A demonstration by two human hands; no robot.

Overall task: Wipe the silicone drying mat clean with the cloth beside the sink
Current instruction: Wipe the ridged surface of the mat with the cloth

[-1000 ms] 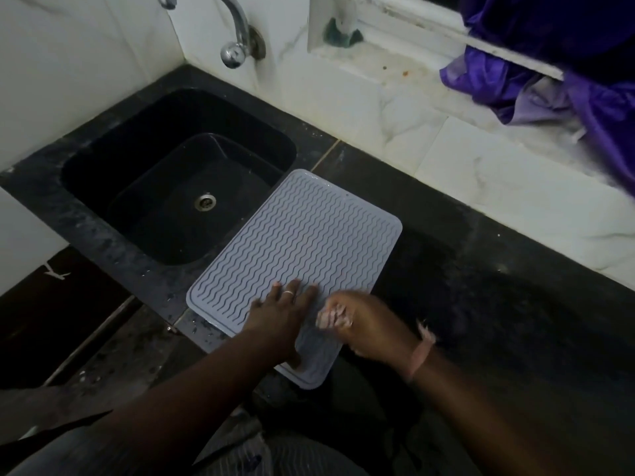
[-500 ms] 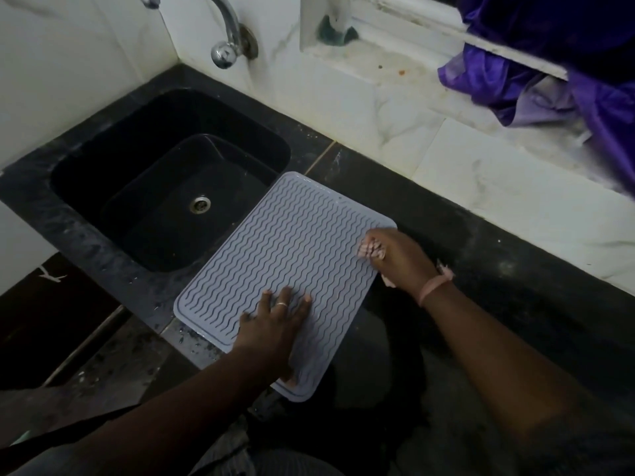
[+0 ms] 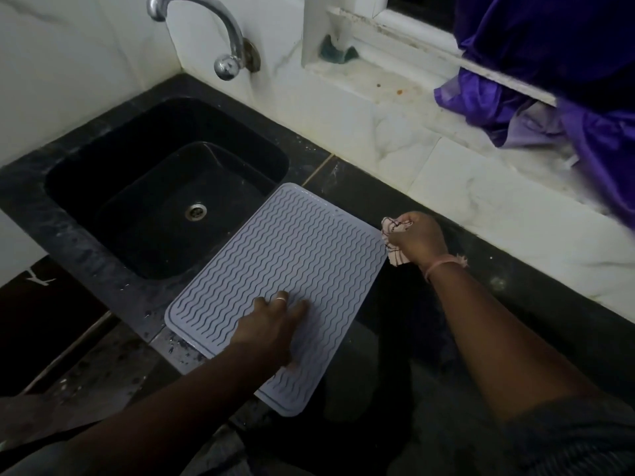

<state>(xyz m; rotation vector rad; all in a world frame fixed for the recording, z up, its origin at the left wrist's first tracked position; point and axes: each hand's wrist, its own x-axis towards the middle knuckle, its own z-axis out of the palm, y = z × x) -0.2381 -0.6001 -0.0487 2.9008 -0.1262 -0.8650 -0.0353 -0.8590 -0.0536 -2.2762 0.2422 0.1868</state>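
The silicone drying mat (image 3: 292, 269) is a pale grey rectangle with rounded corners and wavy raised ridges. It lies flat and slanted on the dark counter, its left long edge just beside the sink. The cloth (image 3: 395, 242), pale with thin dark lines, is bunched up at the mat's far right corner.

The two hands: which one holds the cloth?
The right hand, at the mat's far right edge, grips the bunched cloth. The left hand presses flat on the mat.
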